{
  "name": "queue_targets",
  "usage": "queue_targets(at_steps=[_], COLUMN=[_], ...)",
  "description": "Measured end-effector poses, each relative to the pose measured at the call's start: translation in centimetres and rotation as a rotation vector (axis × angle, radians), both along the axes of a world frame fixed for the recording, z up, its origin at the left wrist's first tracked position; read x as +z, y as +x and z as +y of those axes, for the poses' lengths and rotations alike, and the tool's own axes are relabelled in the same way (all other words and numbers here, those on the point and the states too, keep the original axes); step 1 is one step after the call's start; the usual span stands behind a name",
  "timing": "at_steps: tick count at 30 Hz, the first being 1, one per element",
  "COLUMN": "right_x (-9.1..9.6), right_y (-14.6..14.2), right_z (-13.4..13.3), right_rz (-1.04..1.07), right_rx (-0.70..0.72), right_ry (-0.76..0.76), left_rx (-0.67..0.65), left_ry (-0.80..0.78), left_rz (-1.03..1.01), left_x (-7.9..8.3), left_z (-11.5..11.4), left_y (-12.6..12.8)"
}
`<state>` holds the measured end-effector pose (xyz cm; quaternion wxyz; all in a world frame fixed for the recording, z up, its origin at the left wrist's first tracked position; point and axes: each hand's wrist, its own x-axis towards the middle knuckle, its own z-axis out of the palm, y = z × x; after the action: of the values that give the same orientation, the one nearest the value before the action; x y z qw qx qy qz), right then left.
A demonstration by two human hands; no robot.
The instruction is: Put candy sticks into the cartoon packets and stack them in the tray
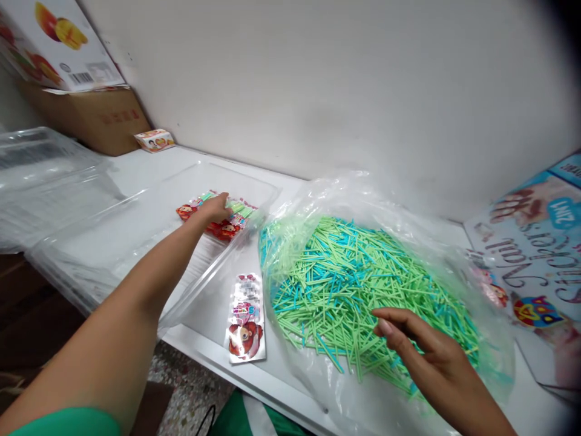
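Some foil sachets (pixel 227 230) are in our tray (pixel 206 278), tons of sticks (pixel 354 284) still loose, left hand (pixel 218 210) atop sachets, grip unclear, right hand (pixel 429 345) half-open, empty.

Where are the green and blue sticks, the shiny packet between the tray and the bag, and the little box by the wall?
Green and blue sticks (pixel 354 290): head view, middle of the pile.
Shiny packet (pixel 246 318): head view, middle of its front.
Little box (pixel 158 143): head view, its printed side.

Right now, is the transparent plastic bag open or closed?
Open: the transparent plastic bag spreads wide around thin green and blue sticks, many lying uncovered.
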<state>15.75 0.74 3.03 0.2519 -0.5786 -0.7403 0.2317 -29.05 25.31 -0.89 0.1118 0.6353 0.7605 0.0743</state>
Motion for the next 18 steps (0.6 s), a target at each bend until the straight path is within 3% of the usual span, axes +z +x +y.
queue_targets(at_steps=[5,9,11,14,16,18], right_x=[0.1,0.1,-0.1,-0.5,-0.8,-0.8], right_y=[-0.8,-1.4,-1.5,-1.5,-1.5,-1.5], right_z=[0.0,-0.4,-0.7,-1.2,-1.5,-1.9], right_rz=[-0.002,0.008,0.013,0.044,0.063,0.073], right_rx=[0.020,0.057,0.064,0.044,0.027,0.028], right_ry=[-0.004,-0.024,-0.035,-0.039,-0.039,-0.049], left_rx=[-0.003,0.007,0.015,0.047,0.043,-0.043], left_ry=[-0.047,-0.059,-0.027,0.081,0.260,0.453], left_rz=[0.167,0.224,0.236,0.214,0.090,-0.104], left_x=[-1.1,-0.6,0.6,3.8,6.3,8.1], left_z=[-0.4,-0.5,-0.4,-1.5,-4.3,-9.2], left_y=[0.5,1.0,1.1,1.6,2.9,5.2])
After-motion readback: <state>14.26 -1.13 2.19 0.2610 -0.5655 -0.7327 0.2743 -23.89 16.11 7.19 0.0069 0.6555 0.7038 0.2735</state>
